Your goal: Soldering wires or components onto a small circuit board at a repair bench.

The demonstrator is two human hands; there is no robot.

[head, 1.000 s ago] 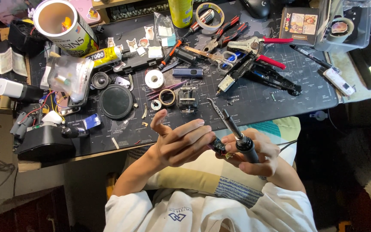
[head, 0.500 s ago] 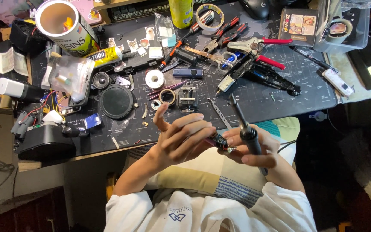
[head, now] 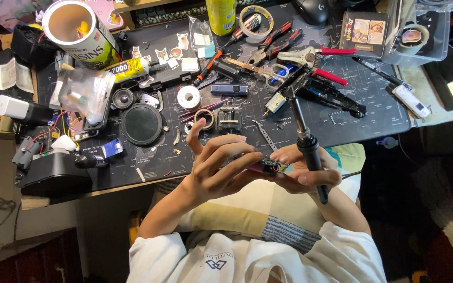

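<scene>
Beyond the round black disc [head: 141,124] the desk [head: 342,126] is crowded with pliers [head: 310,55], tape rolls and cans; bare mat lies just right of it, toward the desk's near edge.

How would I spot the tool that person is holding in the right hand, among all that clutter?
Start at the black work mat and come down to its near edge, where both hands meet over the lap. The right hand grips a soldering iron: a black handle with a thin metal shaft pointing away over the mat. Unlike the red-handled pliers beyond, it is off the mat.

a round yellow-labelled canister [head: 77,31] stands far left, perhaps card; flat picture-fronted box [head: 364,32] far right.
</scene>
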